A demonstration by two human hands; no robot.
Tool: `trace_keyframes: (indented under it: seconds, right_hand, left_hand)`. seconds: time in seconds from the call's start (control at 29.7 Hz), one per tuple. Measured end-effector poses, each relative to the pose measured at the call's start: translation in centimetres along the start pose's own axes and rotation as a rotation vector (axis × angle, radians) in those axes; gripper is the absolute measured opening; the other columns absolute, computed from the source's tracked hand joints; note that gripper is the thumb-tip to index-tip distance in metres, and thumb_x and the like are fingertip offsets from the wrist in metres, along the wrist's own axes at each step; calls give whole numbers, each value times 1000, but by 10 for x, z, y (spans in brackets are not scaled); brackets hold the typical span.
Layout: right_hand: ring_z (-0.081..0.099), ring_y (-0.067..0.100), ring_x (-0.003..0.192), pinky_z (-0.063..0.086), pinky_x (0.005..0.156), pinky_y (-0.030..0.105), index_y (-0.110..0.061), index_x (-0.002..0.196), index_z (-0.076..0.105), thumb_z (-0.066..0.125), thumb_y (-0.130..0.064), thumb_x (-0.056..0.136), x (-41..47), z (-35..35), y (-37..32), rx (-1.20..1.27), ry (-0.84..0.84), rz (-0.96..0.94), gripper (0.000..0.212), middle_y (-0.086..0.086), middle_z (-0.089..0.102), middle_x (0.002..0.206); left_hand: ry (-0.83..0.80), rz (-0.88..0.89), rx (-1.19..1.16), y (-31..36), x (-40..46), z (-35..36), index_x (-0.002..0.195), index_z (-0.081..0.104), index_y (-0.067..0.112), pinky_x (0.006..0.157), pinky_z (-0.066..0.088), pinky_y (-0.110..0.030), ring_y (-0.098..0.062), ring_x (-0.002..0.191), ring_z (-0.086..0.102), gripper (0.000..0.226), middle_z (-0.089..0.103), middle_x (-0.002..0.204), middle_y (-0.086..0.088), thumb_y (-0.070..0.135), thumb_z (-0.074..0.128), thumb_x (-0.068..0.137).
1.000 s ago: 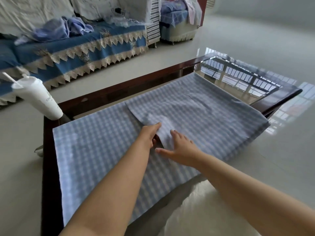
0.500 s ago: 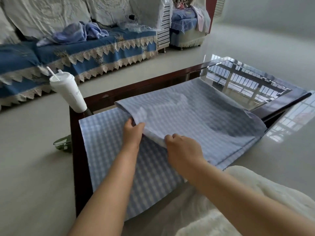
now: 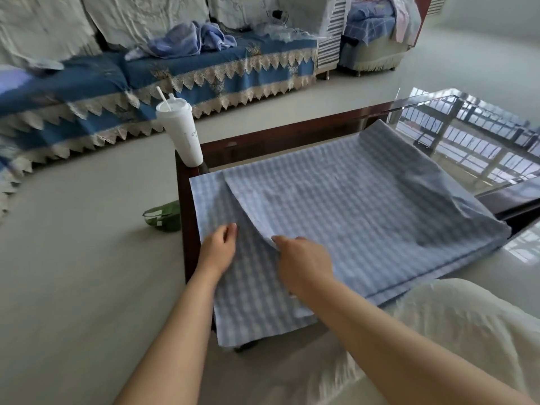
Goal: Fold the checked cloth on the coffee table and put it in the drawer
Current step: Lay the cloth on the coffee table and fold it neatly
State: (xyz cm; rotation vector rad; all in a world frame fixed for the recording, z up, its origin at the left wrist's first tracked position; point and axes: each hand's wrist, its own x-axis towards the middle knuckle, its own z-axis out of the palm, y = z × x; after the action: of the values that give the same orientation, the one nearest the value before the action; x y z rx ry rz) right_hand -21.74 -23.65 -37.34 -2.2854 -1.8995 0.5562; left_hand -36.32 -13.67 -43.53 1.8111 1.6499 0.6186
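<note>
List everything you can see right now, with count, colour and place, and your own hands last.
checked cloth: one, pale blue and white, spread on the coffee table, upper layer folded over with its corner raised
coffee table: one, dark wood frame with glass top, centre right
cup: one, white with lid and straw, on the table's far left corner
sofa: one, blue cover with cream lace trim, far left
crumpled cloth: one, lilac blue, on the sofa
green thing: one, on the floor left of the table, unclear what it is
left hand: rests on the lower cloth layer, fingers relaxed
right hand: pinches the raised cloth corner
</note>
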Motion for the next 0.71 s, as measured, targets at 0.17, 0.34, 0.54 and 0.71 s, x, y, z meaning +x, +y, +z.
trace_keyframes:
  seconds: [0.17,0.34,0.54,0.71]
  right_hand:
    - [57,30,106,34,70,31,-21,128,50,43,-11,93,8,22,-35,-24,-71,-59,37,10,61,117]
    - [55,26,101,35,66,31,-17,120,51,45,-7,91,3,29,-50,4,-56,-87,31,6,49,84]
    - [55,25,105,45,69,33,-14,118,50,53,-6,90,-6,36,-70,-44,-114,-120,30,10,54,98]
    - [56,25,106,43,70,31,-14,126,48,51,-11,93,-10,41,-81,-92,-119,-163,34,11,57,116]
  left_hand:
    - [142,79,-107,-22,-8,-10,115,61,11,84,39,-24,-22,109,57,23,63,117,-7,14,47,96]
    - [112,-70,-273,-24,-12,-19,134,44,11,92,33,-23,-20,124,47,37,49,137,-6,27,35,102]
    - [106,-165,-466,-27,-4,-33,140,36,16,86,37,-28,-16,108,52,49,55,117,1,39,44,98]
    - [145,-204,-505,-28,-1,-36,137,39,18,72,46,-23,-16,95,62,57,64,113,-4,23,66,87]
